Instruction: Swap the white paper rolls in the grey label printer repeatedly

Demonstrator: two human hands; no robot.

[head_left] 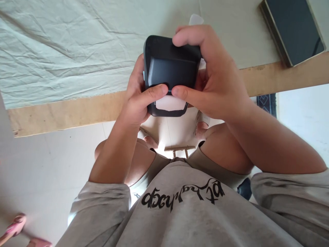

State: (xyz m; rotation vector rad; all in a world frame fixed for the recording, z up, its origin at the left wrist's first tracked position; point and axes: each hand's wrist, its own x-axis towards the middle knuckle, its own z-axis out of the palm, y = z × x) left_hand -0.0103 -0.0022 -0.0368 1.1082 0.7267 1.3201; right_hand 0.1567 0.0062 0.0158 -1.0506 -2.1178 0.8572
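Both hands hold a black, rounded box-like device (pixel 172 70) above the table's front edge; its exact kind I cannot tell. A raised panel covers its middle, and a white patch like paper (pixel 171 103) shows at its near end. My left hand (pixel 138 92) grips the left side, its thumb on the panel's near edge. My right hand (pixel 213 68) wraps round the right side, thumb beside the left one and a finger over the far corner. Fingers under the device are hidden. Just beyond the right hand, a small white piece (pixel 196 19) is partly visible.
A pale wrinkled cloth (pixel 64 44) covers the table, whose bare wooden edge (pixel 69 113) runs across. A dark-screened phone-like slab (pixel 294 29) lies at the far right. Below are my legs and a light floor (pixel 56 164). Another person's foot in a pink sandal (pixel 16 224) is lower left.
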